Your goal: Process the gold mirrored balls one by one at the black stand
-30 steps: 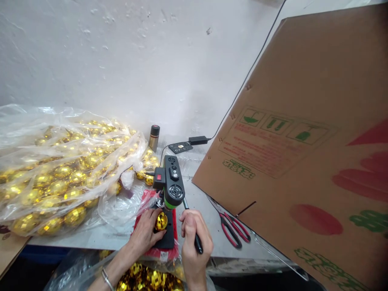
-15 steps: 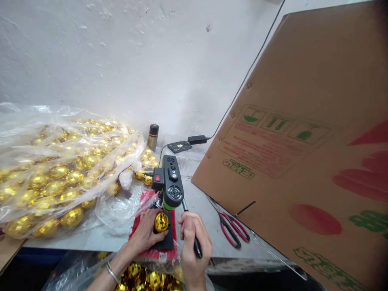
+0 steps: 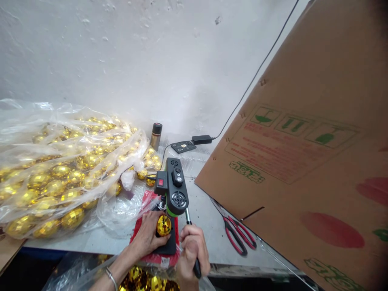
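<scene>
My left hand (image 3: 149,235) is closed round a gold mirrored ball (image 3: 164,225), thumb on the near side and fingers behind it. The ball sits over the black base (image 3: 171,244) of a small bench drill press, just below its head (image 3: 176,188). My right hand (image 3: 193,250) grips the black-ended lever (image 3: 197,268) on the machine's right side. Under the base lies a red cloth or bag (image 3: 142,220). Whatever is between the ball and the drill head is hidden from above.
Clear plastic bags of gold balls (image 3: 60,173) cover the left; more gold balls (image 3: 154,281) lie below the table edge. Red-handled shears (image 3: 239,234) rest beside a large cardboard box (image 3: 287,161). A flask (image 3: 156,136) and a black power adapter (image 3: 202,139) stand behind.
The view has shifted slightly, moving the scene a little to the right. My right hand and the lever end sit slightly lower; my left hand keeps the ball in place.
</scene>
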